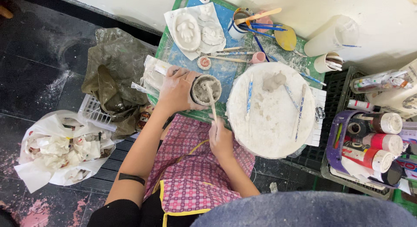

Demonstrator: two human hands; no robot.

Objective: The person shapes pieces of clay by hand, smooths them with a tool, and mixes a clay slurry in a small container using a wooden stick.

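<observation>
My left hand [176, 89] wraps around a small cup [205, 90] full of grey-white paste, holding it at the near edge of a green tray [161, 47]. My right hand [220, 138] grips a wooden stick [211, 101] whose far end is sunk in the paste. I wear a pink checked apron [191, 179]. Just right of the cup lies a round white board [271, 118] with a grey clay lump [273, 81] and several thin modelling tools on it.
White plaster casts [195, 29] and a cup of brushes [241, 23] lie on the tray's far side. A purple basket of paint bottles [373, 149] stands at right. An olive cloth [113, 75] over a white basket and a bag of crumpled paper [61, 149] sit at left.
</observation>
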